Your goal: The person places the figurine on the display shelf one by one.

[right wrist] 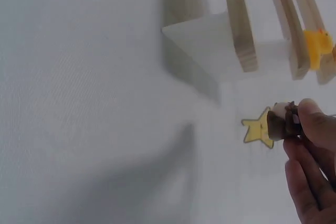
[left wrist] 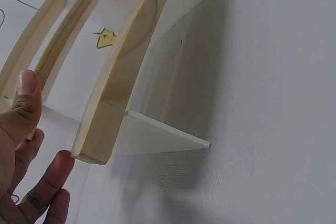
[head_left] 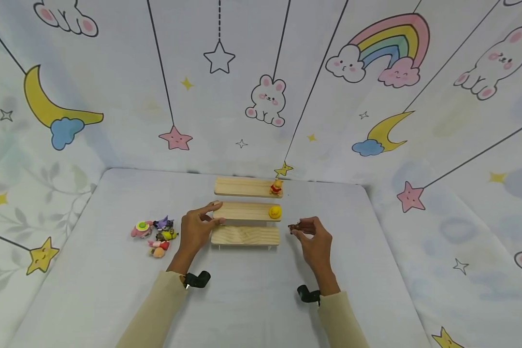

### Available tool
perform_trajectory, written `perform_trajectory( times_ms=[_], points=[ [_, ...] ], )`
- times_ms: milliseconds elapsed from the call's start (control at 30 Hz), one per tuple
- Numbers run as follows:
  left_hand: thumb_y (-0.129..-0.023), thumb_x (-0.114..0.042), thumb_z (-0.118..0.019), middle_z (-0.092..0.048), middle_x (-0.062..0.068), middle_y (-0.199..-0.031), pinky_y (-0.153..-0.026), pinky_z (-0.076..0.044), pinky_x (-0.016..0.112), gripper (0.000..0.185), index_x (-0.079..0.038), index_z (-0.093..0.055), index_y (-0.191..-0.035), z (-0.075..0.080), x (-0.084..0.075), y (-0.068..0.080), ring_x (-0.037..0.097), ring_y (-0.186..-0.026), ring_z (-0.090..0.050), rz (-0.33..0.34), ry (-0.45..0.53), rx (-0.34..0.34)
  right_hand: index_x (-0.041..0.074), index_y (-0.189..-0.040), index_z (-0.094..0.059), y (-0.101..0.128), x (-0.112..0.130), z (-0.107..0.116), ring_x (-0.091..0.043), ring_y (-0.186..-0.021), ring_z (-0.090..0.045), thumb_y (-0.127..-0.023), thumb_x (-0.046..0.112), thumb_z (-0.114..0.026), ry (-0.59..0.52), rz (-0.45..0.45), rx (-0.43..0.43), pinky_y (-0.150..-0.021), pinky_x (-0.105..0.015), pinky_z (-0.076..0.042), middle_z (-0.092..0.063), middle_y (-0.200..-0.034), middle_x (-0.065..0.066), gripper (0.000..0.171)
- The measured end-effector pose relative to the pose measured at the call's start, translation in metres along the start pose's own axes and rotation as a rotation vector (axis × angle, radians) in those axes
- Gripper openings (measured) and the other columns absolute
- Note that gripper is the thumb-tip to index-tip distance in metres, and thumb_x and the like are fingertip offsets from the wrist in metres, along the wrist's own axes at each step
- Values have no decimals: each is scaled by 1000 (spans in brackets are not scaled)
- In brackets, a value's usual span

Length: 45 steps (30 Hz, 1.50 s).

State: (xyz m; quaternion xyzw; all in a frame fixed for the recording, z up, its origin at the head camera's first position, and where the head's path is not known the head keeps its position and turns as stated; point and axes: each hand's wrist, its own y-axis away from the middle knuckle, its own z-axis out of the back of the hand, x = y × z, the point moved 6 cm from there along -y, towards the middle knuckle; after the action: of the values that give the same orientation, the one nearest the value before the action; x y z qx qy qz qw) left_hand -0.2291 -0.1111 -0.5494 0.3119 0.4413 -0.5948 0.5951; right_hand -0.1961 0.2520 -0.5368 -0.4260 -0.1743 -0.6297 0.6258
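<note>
The right hand is pinching a small dark-brown toy figurine between thumb and fingertips, holding it in the air just to the right of the lowest step of the three-tier pale wooden display shelf. Judging by its size, the figurine is probably light and rigid, likely smooth moulded plastic that could slip or twist, so a two-sided pinch across its body seems the safest hold. In the right wrist view it is showing as a stubby brown lump with a paler patch; finer detail is too blurred to tell.

The left hand is resting against the shelf's left end, fingers extended, steadying it. A yellow duck toy is sitting on the middle step, a small yellow bear in a red top on the top one. A cluster of colourful little figurines is lying on the white cloth-covered worktop, left of the left hand.
</note>
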Motion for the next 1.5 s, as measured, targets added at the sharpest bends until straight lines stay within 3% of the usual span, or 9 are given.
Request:
perform_trajectory(
  times_ms=[267,467,633,967,1300,1500],
  points=[
    [-87,-29,-88,-69,-3,-145,-56,-45,25,48,-31,-76,-134,0,1,0,21,-85,-74,-8,3,0,19,-119,-72,8,31,-6,-15,-101,-75,-86,14,-89,-90,87,30,-93,-39,-60,-79,-109,3,37],
    [-86,-31,-88,-69,-6,-144,-56,-45,25,48,-35,-75,-133,0,1,0,21,-85,-74,-4,-2,4,22,-118,-72,12,41,-20,-13,-100,-75,-86,12,-88,-133,107,80,-92,-37,-60,-80,-108,0,37],
    [-87,-32,-88,-69,-6,-145,-56,-45,26,48,-36,-75,-133,0,1,-1,21,-85,-75,0,-6,5,23,-118,-72,16,42,-31,-11,-101,-74,-87,14,-88,-113,93,92,-93,-35,-59,-78,-107,7,35],
    [-87,-31,-88,-69,-4,-145,-56,-45,25,48,-35,-75,-133,0,0,0,22,-86,-75,-7,-8,5,24,-119,-72,20,39,-42,-13,-99,-75,-87,13,-88,-101,67,93,-92,-41,-61,-78,-107,7,38],
    [-87,-30,-88,-69,-3,-145,-56,-46,26,48,-34,-75,-133,0,-1,-1,22,-85,-75,-17,-9,-2,24,-124,-71,22,36,-45,-7,-100,-73,-88,15,-88,-91,35,106,-94,-38,-59,-78,-106,12,40],
    [-86,-28,-88,-69,0,-146,-57,-46,26,49,-32,-75,-134,0,-2,0,23,-88,-75,-5,-11,-1,19,-130,-71,24,37,-44,-10,-103,-74,-87,15,-89,-88,47,109,-95,-38,-58,-78,-108,10,47]
  ],
)
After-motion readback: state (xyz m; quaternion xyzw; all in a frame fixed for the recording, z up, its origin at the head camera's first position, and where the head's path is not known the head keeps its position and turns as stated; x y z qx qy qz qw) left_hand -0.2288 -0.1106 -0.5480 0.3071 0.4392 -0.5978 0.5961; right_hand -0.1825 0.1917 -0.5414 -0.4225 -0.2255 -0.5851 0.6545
